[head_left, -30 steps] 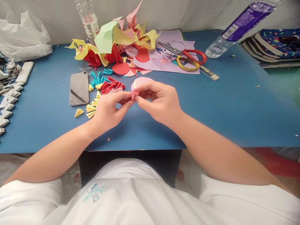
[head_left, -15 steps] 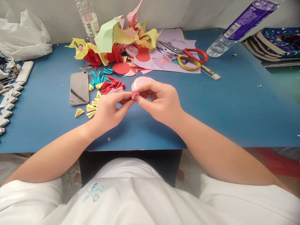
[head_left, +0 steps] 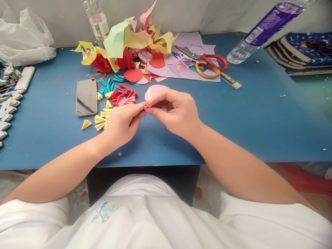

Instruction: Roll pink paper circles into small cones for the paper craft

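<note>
Both hands meet at frame centre over the blue table (head_left: pixel 259 114). Left hand (head_left: pixel 119 122) and right hand (head_left: pixel 176 112) each pinch, thumb and fingertips closed, one small pink paper piece (head_left: pixel 147 104) held just above the tabletop. Piece mostly hidden by fingertips; long axis and pointing direction can't be told. Pink paper circle (head_left: pixel 155 90) lies flat just behind the right hand's fingers.

Left of centre: red cones (head_left: pixel 124 95), teal cones (head_left: pixel 109 84), yellow cones (head_left: pixel 101 117), all folded paper, tips pointing mixed ways. Phone (head_left: pixel 86 97) face up beside them, screen dark.

Top centre: scrap paper pile (head_left: pixel 129 41), scissors (head_left: pixel 207 62) with red and yellow handles. Clear bottle (head_left: pixel 98 20) upper left, label print too small to read. Purple-label bottle (head_left: pixel 267 24) upper right, tilted, text unreadable. Shirt print (head_left: pixel 105 211) at bottom, teal, small hand shape, no legible writing.
</note>
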`<state>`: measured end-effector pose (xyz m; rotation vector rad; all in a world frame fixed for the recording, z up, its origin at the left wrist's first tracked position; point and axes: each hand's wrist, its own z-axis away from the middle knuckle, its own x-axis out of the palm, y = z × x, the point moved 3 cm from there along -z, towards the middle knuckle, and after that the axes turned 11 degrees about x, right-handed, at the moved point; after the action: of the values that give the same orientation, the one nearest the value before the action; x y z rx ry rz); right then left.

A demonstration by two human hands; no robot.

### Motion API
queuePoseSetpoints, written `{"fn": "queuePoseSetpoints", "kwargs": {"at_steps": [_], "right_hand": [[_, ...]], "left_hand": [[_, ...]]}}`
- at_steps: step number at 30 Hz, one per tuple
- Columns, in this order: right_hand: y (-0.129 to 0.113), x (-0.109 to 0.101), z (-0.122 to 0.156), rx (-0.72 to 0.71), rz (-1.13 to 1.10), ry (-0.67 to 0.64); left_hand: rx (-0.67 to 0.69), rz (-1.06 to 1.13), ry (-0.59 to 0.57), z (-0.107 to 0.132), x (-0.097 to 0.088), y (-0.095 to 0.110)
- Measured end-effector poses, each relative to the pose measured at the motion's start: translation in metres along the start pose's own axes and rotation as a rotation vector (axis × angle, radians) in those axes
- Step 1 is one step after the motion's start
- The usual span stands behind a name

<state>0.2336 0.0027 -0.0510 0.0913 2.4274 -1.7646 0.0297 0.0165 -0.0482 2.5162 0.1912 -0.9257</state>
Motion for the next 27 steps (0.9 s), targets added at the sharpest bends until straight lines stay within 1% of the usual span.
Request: {"fn": "queuePoseSetpoints", "kwargs": {"at_steps": [4,12,14,16,18,20,24,27], "right_hand": [[-0.0011,-0.0002,0.0008,0.034,0.035,0.027],[-0.0068,0.0008,0.0012,0.007,0.044,0.038],[-0.0069,0.0011,0.0012,0.009,0.036,0.036],[-0.006,0.0014,0.0015,0.023,0.035,0.029],[-0.0051,0.0018,0.0021,0.033,0.037,0.022],[-0.0046,0.0023,0.0028,0.037,0.035,0.02],[-0.0047,0.0028,0.0041,0.022,0.011,0.035],[-0.0049,0.0024,0.0043,0.013,0.025,0.051]], "left_hand": [[-0.002,0.007,-0.027,0.0016,0.001,0.0012],[0.015,0.01,-0.055,0.0039,0.0003,0.004],[0.048,0.015,-0.034,0.0035,0.0006,0.0034],[0.085,0.012,0.015,0.0029,0.0005,0.0024],[0.095,0.002,0.063,0.0021,0.0004,0.0009],[0.088,0.005,0.087,0.0014,0.0006,-0.0003],[0.076,0.021,0.077,0.0009,0.0007,-0.0016],[0.044,-0.012,0.038,0.0015,0.0003,-0.0039]]}}
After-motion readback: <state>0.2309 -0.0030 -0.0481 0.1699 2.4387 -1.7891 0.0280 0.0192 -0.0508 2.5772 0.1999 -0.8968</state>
